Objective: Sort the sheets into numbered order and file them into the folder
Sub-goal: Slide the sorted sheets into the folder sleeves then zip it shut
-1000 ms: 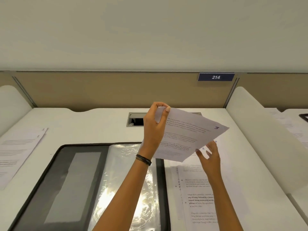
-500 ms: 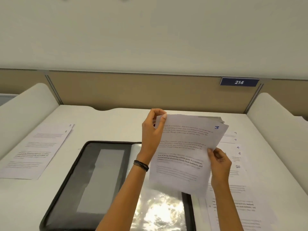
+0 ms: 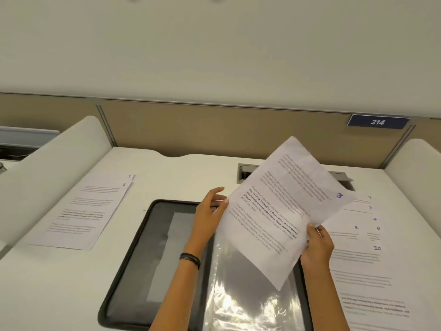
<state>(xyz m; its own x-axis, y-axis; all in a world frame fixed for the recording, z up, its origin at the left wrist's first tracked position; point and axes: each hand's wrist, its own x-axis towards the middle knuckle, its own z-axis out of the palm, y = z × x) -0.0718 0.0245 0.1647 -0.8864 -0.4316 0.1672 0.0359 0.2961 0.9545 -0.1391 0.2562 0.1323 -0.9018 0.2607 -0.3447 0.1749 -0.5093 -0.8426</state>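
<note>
head view: i am pinching the sheet marked 3 (image 3: 281, 211) at its lower right edge with my right hand (image 3: 317, 247), thumb on the printed face and fingers curling behind it; the sheet is hanging tilted in the air over the open folder (image 3: 133, 271), its numbered corner pointing right; my left hand (image 3: 207, 216) is hovering at the sheet's left edge with thumb and fingers loose and parted, gripping nothing; whether the tips are touching the paper i cannot tell; the folder is lying flat on the white desk (image 3: 59, 283), a shiny plastic sleeve (image 3: 250, 306) lying open on its right half beneath the sheet; a small pile showing 1 and 2 (image 3: 83, 211) is sitting left of the folder; more numbered sheets (image 3: 362, 259) are lying fanned out on the right, showing 9, 7, 4, 6, 10.
</note>
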